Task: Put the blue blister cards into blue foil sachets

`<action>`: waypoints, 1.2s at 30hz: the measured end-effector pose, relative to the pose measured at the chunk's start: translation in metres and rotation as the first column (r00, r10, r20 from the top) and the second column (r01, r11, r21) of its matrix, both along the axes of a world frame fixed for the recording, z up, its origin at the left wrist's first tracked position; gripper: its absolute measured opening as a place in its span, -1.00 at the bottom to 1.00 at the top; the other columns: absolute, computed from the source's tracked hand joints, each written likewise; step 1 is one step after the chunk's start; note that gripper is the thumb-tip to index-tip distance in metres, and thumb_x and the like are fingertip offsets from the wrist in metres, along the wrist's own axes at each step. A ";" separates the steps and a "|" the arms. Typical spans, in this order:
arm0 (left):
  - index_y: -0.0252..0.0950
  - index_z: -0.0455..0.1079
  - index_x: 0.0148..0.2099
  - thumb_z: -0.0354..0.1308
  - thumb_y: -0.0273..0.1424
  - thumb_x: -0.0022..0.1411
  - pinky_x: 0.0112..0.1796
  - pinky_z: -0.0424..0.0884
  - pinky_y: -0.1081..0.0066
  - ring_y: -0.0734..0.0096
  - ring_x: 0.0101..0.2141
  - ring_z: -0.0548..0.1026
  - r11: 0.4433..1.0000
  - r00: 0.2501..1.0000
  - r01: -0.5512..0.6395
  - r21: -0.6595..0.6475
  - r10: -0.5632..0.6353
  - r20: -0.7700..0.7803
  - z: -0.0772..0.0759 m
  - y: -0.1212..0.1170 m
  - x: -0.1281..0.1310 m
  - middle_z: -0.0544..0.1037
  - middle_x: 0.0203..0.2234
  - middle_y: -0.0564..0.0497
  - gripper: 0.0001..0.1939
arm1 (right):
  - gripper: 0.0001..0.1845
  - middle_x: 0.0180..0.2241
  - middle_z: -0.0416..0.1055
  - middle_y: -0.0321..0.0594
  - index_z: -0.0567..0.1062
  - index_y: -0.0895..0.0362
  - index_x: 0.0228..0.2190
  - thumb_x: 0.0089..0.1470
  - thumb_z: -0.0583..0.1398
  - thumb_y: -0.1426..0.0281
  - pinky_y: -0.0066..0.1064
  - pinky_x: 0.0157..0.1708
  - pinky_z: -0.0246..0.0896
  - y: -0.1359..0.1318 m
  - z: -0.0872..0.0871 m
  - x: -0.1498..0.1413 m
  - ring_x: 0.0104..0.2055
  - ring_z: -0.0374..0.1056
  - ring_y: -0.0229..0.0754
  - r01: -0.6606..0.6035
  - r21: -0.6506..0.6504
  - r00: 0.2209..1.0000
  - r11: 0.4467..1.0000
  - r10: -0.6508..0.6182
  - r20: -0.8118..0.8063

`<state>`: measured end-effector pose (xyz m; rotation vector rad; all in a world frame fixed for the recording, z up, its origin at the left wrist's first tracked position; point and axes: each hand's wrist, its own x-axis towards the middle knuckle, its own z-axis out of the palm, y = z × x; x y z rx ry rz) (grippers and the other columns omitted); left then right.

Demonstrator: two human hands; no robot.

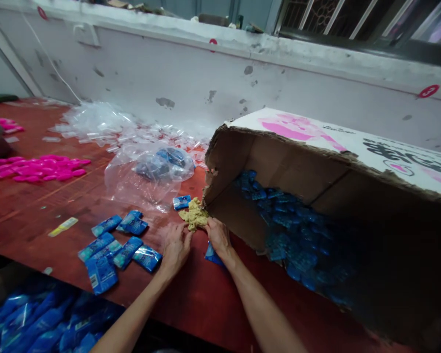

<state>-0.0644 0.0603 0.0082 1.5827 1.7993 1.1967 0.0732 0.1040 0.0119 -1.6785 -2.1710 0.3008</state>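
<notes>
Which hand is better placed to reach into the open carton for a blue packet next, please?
Probably the right hand: it is beside the open carton. The left hand is farther from it, nearer the loose blue packets, and would likely have to cross the right arm.

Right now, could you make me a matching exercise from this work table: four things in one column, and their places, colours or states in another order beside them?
Things
1. Crumpled yellow material
2. Cardboard box
3. Pile of small oval pieces
4. Heap of clear plastic pieces

Places, colours, states
A. Bright pink
B. By the foot of the wall
C. At the fingertips of the left hand and right hand
D. Open at one side, with blue packets inside

Right pairs: 1-C, 2-D, 3-A, 4-B
</notes>
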 end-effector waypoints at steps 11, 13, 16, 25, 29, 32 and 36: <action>-0.23 0.43 -0.28 0.11 -0.34 0.02 -0.16 0.25 0.30 0.20 -0.24 0.40 0.998 0.938 0.045 -0.051 -0.025 0.345 -0.007 -0.057 0.015 0.48 -0.33 -0.07 -0.82 | -0.84 -0.36 0.40 -0.20 0.50 0.07 -0.31 0.10 0.11 0.41 -0.42 -0.27 0.12 -0.085 -0.021 0.055 -0.27 0.29 -0.16 0.097 0.028 0.995 0.995 -0.098 0.013; -0.24 0.43 -0.27 0.11 -0.33 0.04 -0.16 0.26 0.31 0.21 -0.23 0.40 0.997 0.940 0.050 -0.059 -0.027 0.341 -0.008 -0.063 0.018 0.49 -0.33 -0.07 -0.81 | -0.83 -0.37 0.40 -0.20 0.51 0.07 -0.32 0.11 0.10 0.42 -0.40 -0.27 0.11 -0.088 -0.024 0.052 -0.27 0.27 -0.15 0.110 0.052 0.994 0.993 -0.111 0.017; -0.26 0.42 -0.23 0.12 -0.30 0.03 -0.20 0.30 0.33 0.24 -0.25 0.43 0.989 0.911 0.081 -0.127 -0.021 0.413 -0.009 -0.069 0.025 0.50 -0.32 -0.07 -0.76 | -0.84 -0.37 0.39 -0.22 0.52 0.06 -0.32 0.10 0.12 0.41 -0.42 -0.29 0.09 -0.087 -0.025 0.051 -0.30 0.26 -0.17 0.099 0.081 0.995 0.992 -0.100 0.011; -0.33 0.35 -0.16 0.24 -0.22 -0.16 -0.65 0.22 0.52 0.48 -0.62 0.36 0.920 0.737 0.156 -0.359 0.133 0.662 0.002 -0.068 0.049 0.48 -0.51 0.05 -0.52 | -0.84 -0.40 0.40 -0.21 0.52 0.08 -0.31 0.09 0.13 0.43 -0.40 -0.31 0.06 -0.106 -0.009 0.048 -0.33 0.25 -0.19 0.115 0.176 0.992 0.978 -0.104 -0.071; -0.37 0.42 -0.36 0.25 -0.21 -0.17 -0.67 0.16 0.57 0.57 -0.67 0.30 0.897 0.656 0.258 -0.358 0.109 0.747 0.002 -0.067 0.057 0.41 -0.67 0.11 -0.65 | -0.80 -0.36 0.39 -0.18 0.52 0.05 -0.28 0.07 0.12 0.42 -0.32 -0.25 0.08 -0.122 0.003 0.044 -0.29 0.23 -0.15 0.116 0.169 0.922 0.979 -0.043 -0.384; -0.38 0.41 -0.46 0.25 -0.23 -0.15 -0.67 0.12 0.60 0.62 -0.69 0.27 0.905 0.602 0.269 -0.330 0.109 0.791 -0.001 -0.067 0.060 0.40 -0.72 0.11 -0.71 | -0.64 -0.26 0.37 -0.20 0.46 0.05 -0.17 -0.10 0.24 0.38 -0.36 -0.24 0.14 -0.123 0.003 0.044 -0.25 0.25 -0.17 0.162 -0.136 0.589 0.977 -0.207 -0.781; -0.37 0.40 -0.43 0.28 -0.25 -0.19 -0.67 0.17 0.59 0.60 -0.69 0.30 0.895 0.527 0.307 -0.325 0.125 0.841 -0.006 -0.069 0.063 0.43 -0.70 0.11 -0.70 | -0.71 -0.52 0.36 -0.30 0.48 0.18 -0.41 -0.17 0.24 0.22 -0.47 -0.49 0.15 -0.118 -0.002 0.042 -0.53 0.21 -0.29 -0.085 -0.458 0.210 0.885 -0.433 -0.876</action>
